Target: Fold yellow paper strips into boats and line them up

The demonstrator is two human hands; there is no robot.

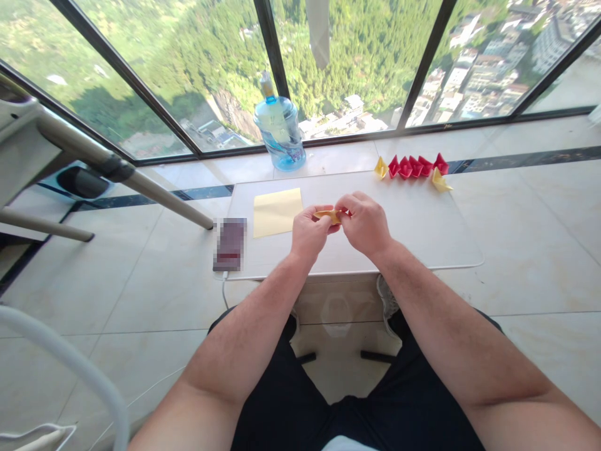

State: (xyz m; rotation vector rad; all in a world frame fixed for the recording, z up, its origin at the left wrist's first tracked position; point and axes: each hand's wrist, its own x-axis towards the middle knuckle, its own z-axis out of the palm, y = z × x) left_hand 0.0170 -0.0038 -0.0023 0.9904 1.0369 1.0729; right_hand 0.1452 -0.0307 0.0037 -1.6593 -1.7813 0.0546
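Above the middle of a low white table (413, 244), both my hands pinch a small folded piece of yellow paper (330, 216). My left hand (312, 230) is closed on its left end, thumb on top. The fingers of my right hand (364, 223) close round the right end and partly cover it. Just left of my hands, a flat stack of yellow paper sheets (278, 213) lies on the table. Several folded red paper boats (413, 168) stand in a row at the back right, with a yellow paper boat (380, 167) at the left end and another yellow one (440, 180) in front.
A blue water jug (280, 134) stands on the floor behind the table, by the windows. At the table's left edge lies a blurred phone (230, 244) with a white cable. Metal frame legs (159, 194) reach in from the left.
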